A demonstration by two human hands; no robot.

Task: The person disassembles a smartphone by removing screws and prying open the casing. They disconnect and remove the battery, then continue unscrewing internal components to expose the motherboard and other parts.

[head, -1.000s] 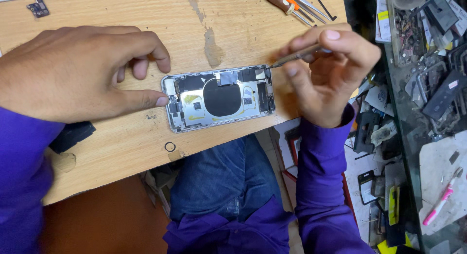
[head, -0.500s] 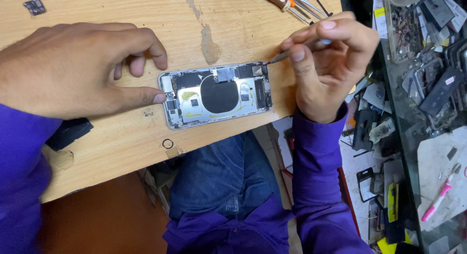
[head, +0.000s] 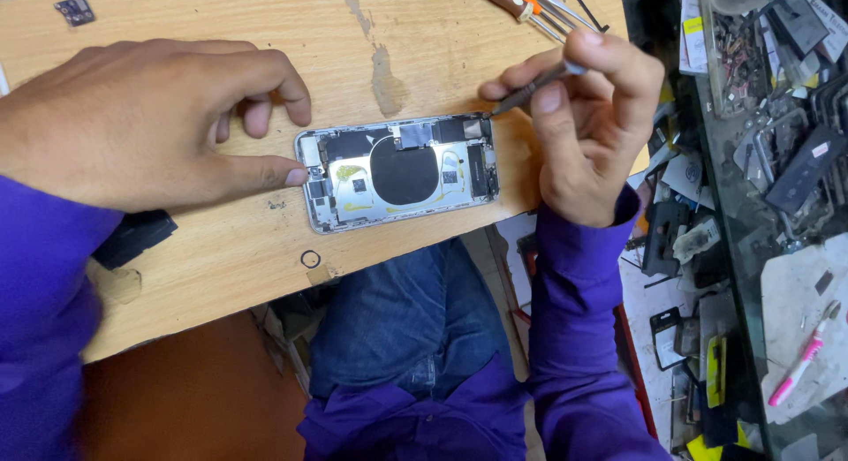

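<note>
The opened phone (head: 397,172) lies flat on the wooden table (head: 221,258), near the table's front edge, its back off and its inner parts showing, with a round black coil in its middle. The left hand (head: 150,121) rests on the table just left of the phone, fingers curled loosely, and its thumb tip presses the phone's left end; it holds nothing. The right hand (head: 587,125) hovers just right of the phone, closed in a pinch on a thin metal tool (head: 530,88), whose tip meets the phone's upper right corner. A black block (head: 132,238) sits below and left of the phone, partly under the left sleeve. Orange-handled tools (head: 521,0) lie well above the phone at the table's far edge. A small black ring (head: 310,259) lies just below the phone's left end.
</note>
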